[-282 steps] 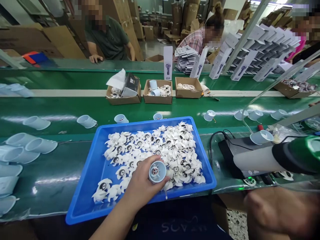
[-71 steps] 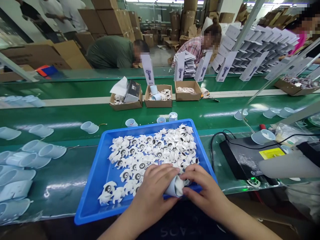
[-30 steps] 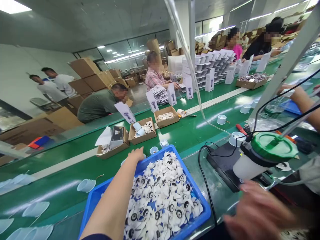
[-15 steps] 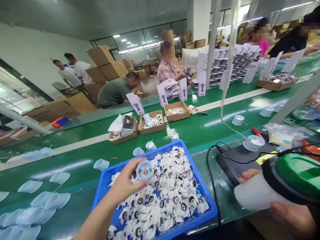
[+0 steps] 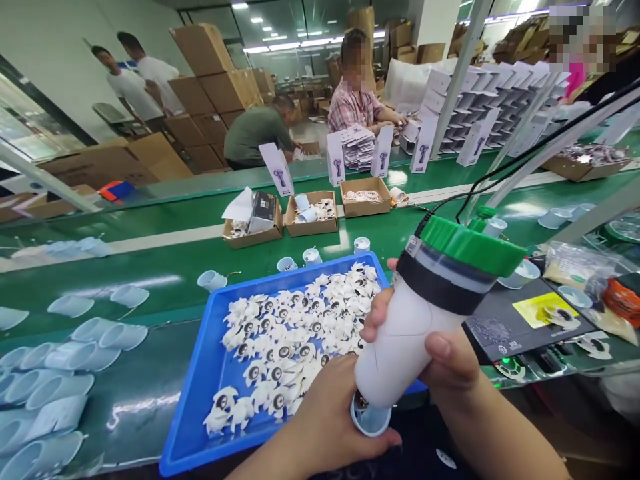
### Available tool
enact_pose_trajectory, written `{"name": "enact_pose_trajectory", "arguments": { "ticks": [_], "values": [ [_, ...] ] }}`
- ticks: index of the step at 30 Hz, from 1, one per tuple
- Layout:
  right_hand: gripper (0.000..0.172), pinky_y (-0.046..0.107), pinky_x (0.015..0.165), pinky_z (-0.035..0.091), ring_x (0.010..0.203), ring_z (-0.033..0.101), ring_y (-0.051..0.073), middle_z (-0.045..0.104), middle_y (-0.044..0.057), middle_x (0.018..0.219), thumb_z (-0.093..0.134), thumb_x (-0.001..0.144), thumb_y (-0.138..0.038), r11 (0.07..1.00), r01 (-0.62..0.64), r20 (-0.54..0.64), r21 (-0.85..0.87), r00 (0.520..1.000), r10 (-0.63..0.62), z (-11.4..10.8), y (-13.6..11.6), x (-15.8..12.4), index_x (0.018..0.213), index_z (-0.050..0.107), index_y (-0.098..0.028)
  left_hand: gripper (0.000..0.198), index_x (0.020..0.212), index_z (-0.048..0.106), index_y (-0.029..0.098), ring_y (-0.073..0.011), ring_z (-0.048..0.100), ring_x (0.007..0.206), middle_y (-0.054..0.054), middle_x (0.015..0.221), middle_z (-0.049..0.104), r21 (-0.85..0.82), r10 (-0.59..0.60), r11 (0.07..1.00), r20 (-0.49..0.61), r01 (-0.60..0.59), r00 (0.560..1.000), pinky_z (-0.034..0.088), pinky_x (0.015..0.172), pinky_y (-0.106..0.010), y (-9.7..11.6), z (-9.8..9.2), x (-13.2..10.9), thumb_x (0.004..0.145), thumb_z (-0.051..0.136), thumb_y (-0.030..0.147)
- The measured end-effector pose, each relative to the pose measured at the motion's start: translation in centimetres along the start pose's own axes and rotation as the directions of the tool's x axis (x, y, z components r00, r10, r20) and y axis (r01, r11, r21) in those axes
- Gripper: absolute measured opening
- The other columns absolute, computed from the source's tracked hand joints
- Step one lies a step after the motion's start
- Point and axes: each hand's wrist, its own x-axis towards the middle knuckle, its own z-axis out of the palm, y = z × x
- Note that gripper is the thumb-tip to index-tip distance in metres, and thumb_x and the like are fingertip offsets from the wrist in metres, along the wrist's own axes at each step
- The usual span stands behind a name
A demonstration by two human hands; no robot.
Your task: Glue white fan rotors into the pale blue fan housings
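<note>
Head view, working left to right from the blue plastic tray: left of it, pale blue plastic cups lie on their sides on the green bench. Inside the tray is a heap of white impeller parts with dark hubs. Over the tray's near edge, our left hand curls round a pale blue cup, its open mouth turned upward. Just right of that, our right hand wraps a green-capped white bottle, thumb in front and fingers behind. What has just changed is that the bottle, held apart a moment ago, now meets the cup, so both hands work together at the tray's edge. (Whether it enters the cup, we cannot tell.) The bottle looks intact, with a dark band below its cap. Right of the tray lies a black unit with a yellow label.
</note>
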Motion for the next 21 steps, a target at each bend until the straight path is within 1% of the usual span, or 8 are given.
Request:
{"name": "enact_pose_trajectory", "arguments": {
  "ticks": [5,10,13,15,16,18,20,21],
  "values": [
    [0.035,0.032,0.071,0.052,0.082,0.058,0.02,0.057,0.005,0.096,0.075,0.077,-0.048,1.0,-0.014,-0.01,-0.023,1.0,0.013,0.5,0.0,-0.5,0.099,0.069,-0.021,0.036,0.094,0.062,0.022,-0.0239,0.064,0.084,-0.004,0.096,0.069,-0.045,0.033,0.998,0.004,-0.033,0.999,0.049,0.076,-0.033,0.3,-0.1,0.0,0.063,0.078,0.031],
    [0.032,0.034,0.076,0.052,0.082,0.059,0.019,0.058,0.004,0.094,0.077,0.076,-0.044,0.999,-0.009,-0.052,-0.042,0.999,0.006,1.0,-0.1,-0.4,0.098,0.068,-0.022,0.033,0.092,0.063,0.021,-0.0222,0.063,0.08,-0.003,0.092,0.069,-0.062,0.005,0.998,0.042,-0.003,0.999,0.049,0.072,-0.03,1.1,-0.6,0.2,0.063,0.076,0.028],
    [0.036,0.031,0.068,0.053,0.08,0.06,0.019,0.06,0.006,0.094,0.072,0.08,-0.05,0.999,-0.028,-0.046,-0.037,0.999,0.026,1.2,-0.3,-0.1,0.099,0.068,-0.021,0.044,0.106,0.064,0.022,-0.0215,0.065,0.08,-0.002,0.095,0.07,-0.104,-0.045,0.993,0.157,0.062,0.987,0.051,0.071,-0.027,2.0,-1.3,-0.1,0.066,0.077,0.035],
    [0.04,0.031,0.066,0.054,0.08,0.061,0.02,0.061,0.006,0.095,0.07,0.08,-0.054,1.0,-0.01,-0.079,-0.018,0.997,0.008,0.7,-0.7,-0.4,0.105,0.066,-0.023,0.063,0.123,0.059,0.026,-0.0229,0.067,0.083,-0.001,0.1,0.072,-0.077,-0.098,0.99,0.239,0.119,0.966,0.053,0.071,-0.028,1.9,-2.1,-0.8,0.066,0.079,0.043],
    [0.043,0.033,0.066,0.055,0.079,0.062,0.021,0.062,0.006,0.095,0.072,0.078,-0.054,1.0,0.017,-0.125,-0.021,0.992,-0.02,0.1,-1.0,-0.8,0.11,0.064,-0.026,0.074,0.13,0.055,0.028,-0.0251,0.068,0.087,-0.001,0.103,0.072,-0.028,-0.137,0.989,0.242,0.148,0.961,0.054,0.074,-0.031,1.3,-2.5,-1.2,0.063,0.081,0.045],
    [0.053,0.036,0.068,0.057,0.079,0.064,0.022,0.063,0.004,0.094,0.076,0.074,-0.052,0.99,0.099,-0.28,-0.101,0.952,-0.124,-1.7,-1.7,-2.0,0.12,0.059,-0.032,0.087,0.138,0.049,0.029,-0.0304,0.067,0.099,-0.005,0.113,0.071,0.112,-0.228,0.97,0.14,0.214,0.963,0.055,0.084,-0.039,-0.8,-3.3,-2.2,0.059,0.083,0.045],
    [0.064,0.037,0.068,0.059,0.078,0.066,0.023,0.065,0.003,0.096,0.079,0.071,-0.051,0.947,0.119,-0.462,-0.299,0.85,-0.253,-3.7,-2.2,-3.5,0.128,0.054,-0.035,0.08,0.137,0.05,0.027,-0.0334,0.064,0.11,-0.009,0.123,0.067,0.224,-0.291,0.927,-0.076,0.3,0.954,0.052,0.093,-0.046,-4.0,-4.2,-3.2,0.065,0.079,0.043],
    [0.067,0.038,0.069,0.06,0.08,0.067,0.024,0.066,0.004,0.1,0.079,0.07,-0.053,0.906,0.064,-0.533,-0.419,0.79,-0.302,-4.5,-2.3,-4.3,0.13,0.054,-0.033,0.07,0.133,0.053,0.026,-0.0334,0.063,0.112,-0.01,0.125,0.066,0.248,-0.302,0.906,-0.188,0.342,0.935,0.051,0.095,-0.047,-5.6,-4.6,-3.6,0.069,0.075,0.043]
  ]
}}
